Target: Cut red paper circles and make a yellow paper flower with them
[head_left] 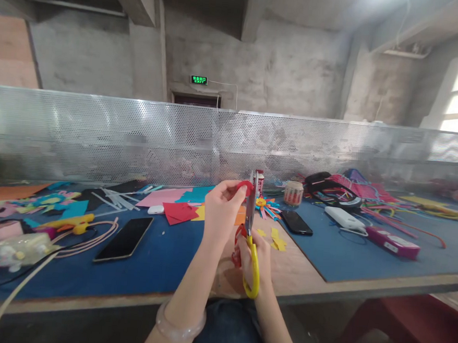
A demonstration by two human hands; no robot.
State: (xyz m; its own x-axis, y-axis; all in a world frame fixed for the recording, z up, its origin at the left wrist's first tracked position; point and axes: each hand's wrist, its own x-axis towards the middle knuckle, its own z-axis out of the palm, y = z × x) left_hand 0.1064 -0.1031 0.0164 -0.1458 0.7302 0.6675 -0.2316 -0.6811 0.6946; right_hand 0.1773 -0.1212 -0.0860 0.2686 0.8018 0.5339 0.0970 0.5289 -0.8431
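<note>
Pinched in the fingers of my left hand (pixel 224 198) is a small red piece of paper (pixel 244 186). My right hand (pixel 258 254) is closed round the scissors (pixel 254 270), which have a yellow handle loop and a red one. Their blades point up and stand right beside the red paper; whether they touch it I cannot tell. Below and to the right, yellow paper scraps (pixel 278 241) lie on a brown board (pixel 296 270). Behind my hands sits a paper flower (pixel 264 206) in orange, blue and red.
Phones lie on the left (pixel 124 239) and right (pixel 296 223). Red paper (pixel 179 213), a glass jar (pixel 293 193), a white power adapter (pixel 344 219) and a purple box (pixel 392 242) are spread about. A perforated metal screen (pixel 98 136) closes off the back. Cables and a glue gun (pixel 64 224) lie left.
</note>
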